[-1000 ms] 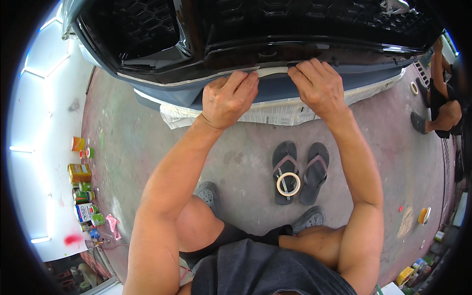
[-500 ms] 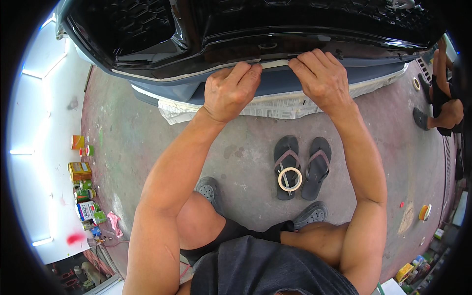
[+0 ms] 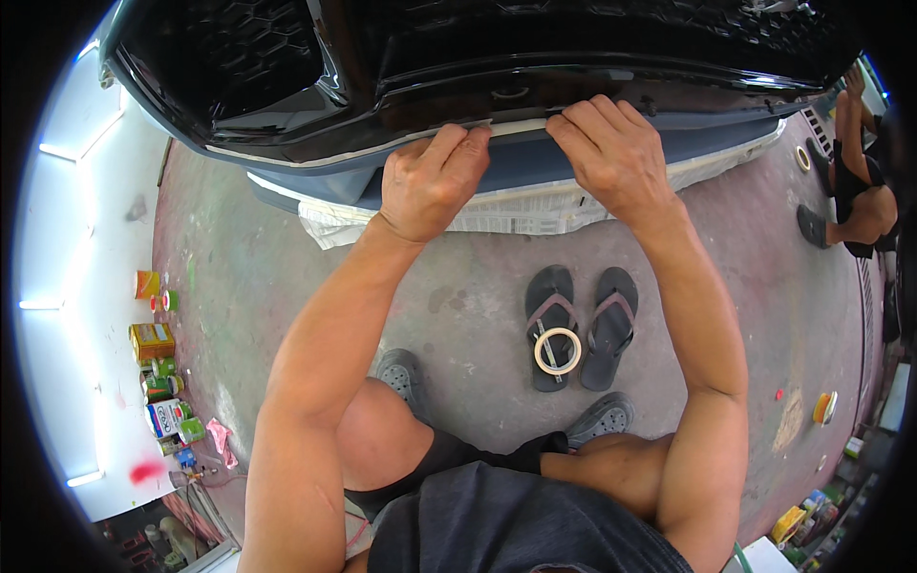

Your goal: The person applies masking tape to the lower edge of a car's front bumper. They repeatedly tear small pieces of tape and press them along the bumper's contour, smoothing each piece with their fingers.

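Observation:
A pale strip of masking tape runs along the seam between the glossy black grille part and the grey-blue lower edge of a car bumper. My left hand is closed, thumb and fingers pinching the strip at its left part. A short way to the right, my right hand is also closed on the strip, fingers bent over it against the bumper. More tape follows the seam to the left. Printed newspaper covers the bumper's underside.
Below the bumper, a pair of dark flip-flops lies on the concrete floor, with a tape roll on the left one. Paint cans line the left wall. At right, another person's leg shows near another tape roll.
The view has shifted slightly, so most things sit a little further left. Both hands keep their pinch on the tape, with hardly any movement along the bumper.

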A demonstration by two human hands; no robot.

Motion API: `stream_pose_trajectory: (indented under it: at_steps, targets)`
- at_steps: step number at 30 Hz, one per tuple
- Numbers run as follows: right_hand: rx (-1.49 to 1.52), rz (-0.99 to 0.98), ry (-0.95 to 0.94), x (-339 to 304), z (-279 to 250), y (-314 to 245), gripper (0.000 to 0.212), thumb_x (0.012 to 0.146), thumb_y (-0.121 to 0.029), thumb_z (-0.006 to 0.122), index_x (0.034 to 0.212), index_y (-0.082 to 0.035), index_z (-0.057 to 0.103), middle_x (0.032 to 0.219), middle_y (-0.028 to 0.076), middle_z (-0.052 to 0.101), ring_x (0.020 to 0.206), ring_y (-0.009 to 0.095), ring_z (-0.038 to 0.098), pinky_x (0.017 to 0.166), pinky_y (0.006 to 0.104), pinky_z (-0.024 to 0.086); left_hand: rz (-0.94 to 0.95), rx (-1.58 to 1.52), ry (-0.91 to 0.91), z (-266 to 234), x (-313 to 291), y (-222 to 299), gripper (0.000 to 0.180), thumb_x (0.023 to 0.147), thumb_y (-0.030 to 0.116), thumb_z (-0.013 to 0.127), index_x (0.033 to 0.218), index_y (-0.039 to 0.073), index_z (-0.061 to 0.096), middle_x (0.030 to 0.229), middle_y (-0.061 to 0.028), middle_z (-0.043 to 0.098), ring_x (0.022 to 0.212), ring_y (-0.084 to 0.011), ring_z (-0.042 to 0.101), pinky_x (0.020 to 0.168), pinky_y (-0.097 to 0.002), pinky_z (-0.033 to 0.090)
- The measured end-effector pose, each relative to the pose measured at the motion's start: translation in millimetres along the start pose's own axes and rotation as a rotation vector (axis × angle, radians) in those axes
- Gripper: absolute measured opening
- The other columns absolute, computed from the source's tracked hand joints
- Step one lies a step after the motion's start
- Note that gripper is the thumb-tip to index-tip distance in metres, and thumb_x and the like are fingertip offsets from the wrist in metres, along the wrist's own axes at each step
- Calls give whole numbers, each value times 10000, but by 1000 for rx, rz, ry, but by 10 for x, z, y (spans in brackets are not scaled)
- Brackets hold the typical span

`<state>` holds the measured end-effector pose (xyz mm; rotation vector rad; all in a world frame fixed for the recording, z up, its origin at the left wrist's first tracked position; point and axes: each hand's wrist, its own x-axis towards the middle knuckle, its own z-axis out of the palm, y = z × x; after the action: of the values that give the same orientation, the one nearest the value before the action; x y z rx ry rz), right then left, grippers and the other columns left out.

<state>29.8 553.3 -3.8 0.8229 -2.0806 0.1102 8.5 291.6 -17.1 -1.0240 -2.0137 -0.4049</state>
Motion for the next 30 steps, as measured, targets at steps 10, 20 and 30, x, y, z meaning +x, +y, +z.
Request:
stream_pose_trajectory:
  at_steps: [10,20,30]
  targets:
    - [-16,14,-31,-12,-16,12,254,796,-86,780,1050,-83,779,966,20,656,932,200,677,784,334,542,-34,-17,-21,6,22,29,236,822,-57,862,1039,15,800,877,-66,708,664,-237,739,592,-338,621]
    - [54,33,31,-24,15,33,234,783,-53,816,1014,-62,784,946,24,678,877,211,689,745,344,560,-62,-43,-14,2,37,41,197,847,-48,862,1030,-9,800,900,-87,730,680,-255,752,605,-338,631]
    - [195,46,87,-23,-6,-29,249,773,-104,907,982,-59,779,919,35,688,829,218,697,691,354,547,-71,-36,-22,-12,40,47,198,851,-43,859,1036,-5,802,913,-84,745,701,-265,765,630,-347,641]
